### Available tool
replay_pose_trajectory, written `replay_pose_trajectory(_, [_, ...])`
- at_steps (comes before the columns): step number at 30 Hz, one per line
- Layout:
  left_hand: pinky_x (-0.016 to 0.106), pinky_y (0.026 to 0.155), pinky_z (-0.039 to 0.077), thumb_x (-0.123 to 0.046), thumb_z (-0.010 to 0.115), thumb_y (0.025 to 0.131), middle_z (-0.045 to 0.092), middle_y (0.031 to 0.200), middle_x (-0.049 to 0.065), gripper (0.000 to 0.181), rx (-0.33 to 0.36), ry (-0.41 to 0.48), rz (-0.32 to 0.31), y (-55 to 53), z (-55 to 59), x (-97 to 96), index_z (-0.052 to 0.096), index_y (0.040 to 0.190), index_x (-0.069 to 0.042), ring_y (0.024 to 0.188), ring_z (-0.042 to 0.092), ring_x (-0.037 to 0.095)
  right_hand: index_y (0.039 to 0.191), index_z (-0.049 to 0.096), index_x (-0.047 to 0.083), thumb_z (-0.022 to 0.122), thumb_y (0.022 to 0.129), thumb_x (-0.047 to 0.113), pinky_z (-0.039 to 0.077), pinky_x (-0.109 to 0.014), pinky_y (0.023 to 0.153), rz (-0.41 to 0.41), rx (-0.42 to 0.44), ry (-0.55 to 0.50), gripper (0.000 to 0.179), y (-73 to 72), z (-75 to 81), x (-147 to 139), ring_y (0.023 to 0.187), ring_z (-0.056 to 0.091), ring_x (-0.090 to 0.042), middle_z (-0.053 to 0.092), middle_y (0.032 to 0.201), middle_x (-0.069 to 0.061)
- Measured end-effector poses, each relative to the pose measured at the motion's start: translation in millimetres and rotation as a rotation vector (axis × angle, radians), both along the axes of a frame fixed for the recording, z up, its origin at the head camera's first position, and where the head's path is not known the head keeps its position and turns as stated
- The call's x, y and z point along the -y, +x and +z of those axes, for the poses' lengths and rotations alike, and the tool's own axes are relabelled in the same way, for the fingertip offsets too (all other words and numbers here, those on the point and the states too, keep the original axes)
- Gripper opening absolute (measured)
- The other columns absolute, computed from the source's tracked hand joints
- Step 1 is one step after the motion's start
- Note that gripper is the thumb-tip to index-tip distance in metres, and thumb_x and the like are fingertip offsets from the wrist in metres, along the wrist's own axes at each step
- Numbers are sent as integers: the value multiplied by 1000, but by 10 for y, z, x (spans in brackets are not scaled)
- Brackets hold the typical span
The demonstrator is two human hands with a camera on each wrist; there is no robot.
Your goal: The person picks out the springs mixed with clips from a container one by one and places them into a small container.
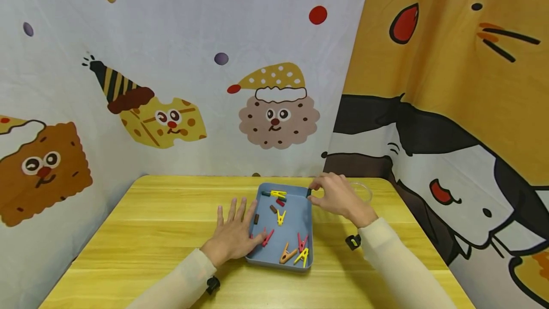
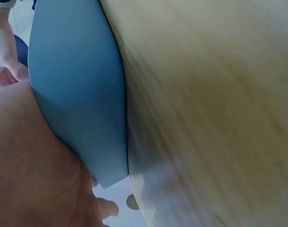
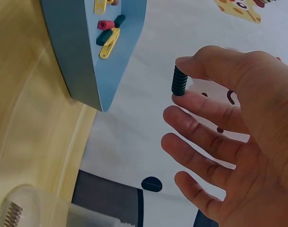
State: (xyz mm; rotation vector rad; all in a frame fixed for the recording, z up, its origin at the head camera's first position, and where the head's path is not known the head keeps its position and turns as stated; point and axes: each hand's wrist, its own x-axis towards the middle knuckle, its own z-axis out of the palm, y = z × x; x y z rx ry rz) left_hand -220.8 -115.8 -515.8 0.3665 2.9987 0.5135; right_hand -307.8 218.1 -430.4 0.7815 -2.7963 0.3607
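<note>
While pinching a dark green ribbed cylinder between thumb and index fingertip, extends the right hand to the far right corner of the blue tray, the other three fingers spread apart. Lays the left hand along the tray's left side, fingers straight and fanned, thumb reaching over the rim. Cannot tell from these views how firmly, if at all, against the rim.

Just beside that thumb, inside the tray: a pink clothespin. Toward the far end, close together: a yellow clothespin, more dark green pieces and a red piece. Around the middle: brown pieces and a second yellow clothespin. Grouped at the near right corner: an orange clothespin, another pink clothespin and a third yellow clothespin.

Beyond the right hand, on the wooden table: a clear container, partly hidden in the head view. Behind everything: a cartoon-printed cloth.
</note>
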Motion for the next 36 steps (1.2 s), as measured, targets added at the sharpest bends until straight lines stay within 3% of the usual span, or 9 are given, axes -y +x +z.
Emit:
replay_pose_trajectory(9, [85, 141, 0, -74, 56, 114, 16, 197, 19, 100, 1, -10, -4, -6, -11, -1, 19, 190, -21, 184, 7, 49, 117, 91, 14, 96, 97, 31, 56, -53, 91, -22, -13, -14, 26, -11, 40, -142, 103, 77, -27, 84, 110, -6])
replay_pose_trajectory(20, [85, 141, 1, -74, 57, 113, 17, 197, 18, 101, 2, -18, -8, -7, -5, -2, 19, 190, -21, 184, 7, 49, 119, 90, 14, 95, 98, 31, 61, -60, 100, -63, -9, -21, 27, -24, 55, -328, 105, 79, -30, 84, 113, -7])
replay_pose_trajectory(36, [86, 141, 2, -75, 58, 113, 18, 196, 19, 101, -15, -28, -12, -5, -8, -6, 20, 189, -20, 184, 9, 51, 117, 90, 11, 94, 99, 29, 62, -58, 92, -100, -22, -42, 27, -50, 141, -605, 103, 80, -33, 84, 111, -8])
